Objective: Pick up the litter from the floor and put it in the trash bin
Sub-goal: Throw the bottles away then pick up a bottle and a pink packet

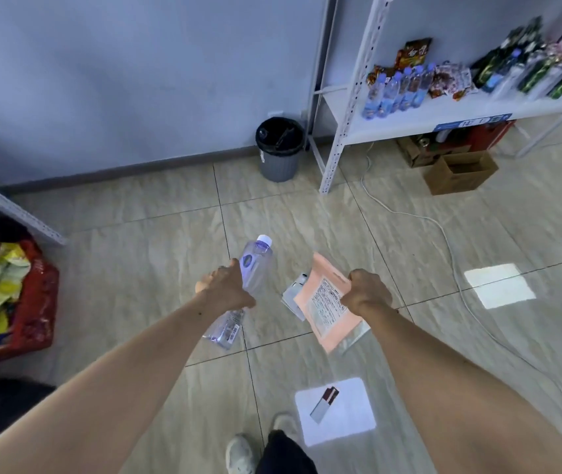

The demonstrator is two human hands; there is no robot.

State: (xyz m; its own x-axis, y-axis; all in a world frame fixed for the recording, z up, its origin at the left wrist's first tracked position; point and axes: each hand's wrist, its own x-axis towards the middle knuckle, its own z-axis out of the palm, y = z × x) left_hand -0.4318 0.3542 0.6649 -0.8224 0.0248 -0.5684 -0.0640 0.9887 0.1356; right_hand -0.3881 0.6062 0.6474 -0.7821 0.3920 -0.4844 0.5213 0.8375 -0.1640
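Holding two pieces of litter above the tiled floor (156, 234), the person stands mid-room with both bare arms stretched forward. At the left edge of the frame sits a red crate (38, 302) heaped with yellow and white wrappers. Left of centre, the left hand (226, 289) has its fingers wrapped around the middle of a clear plastic bottle (254, 265); the white cap points toward the top of the frame and the base toward the bottom. Right of centre, the right hand (368, 292) has its fingers pressed together on the upper edge of a pink packet (322, 306) with a printed label; a smaller grey-white wrapper (293, 292) sits just behind it, and whether the same grip holds it cannot be told. At upper centre, a grey trash bin (279, 164) with a black liner stands against the wall, well apart from both hands, beside a white shelf rack (344, 107) carrying bottles and snack packs. Low in the frame, a small silver-and-dark-red wrapper (324, 403) lies on the floor near a white shoe (240, 455).
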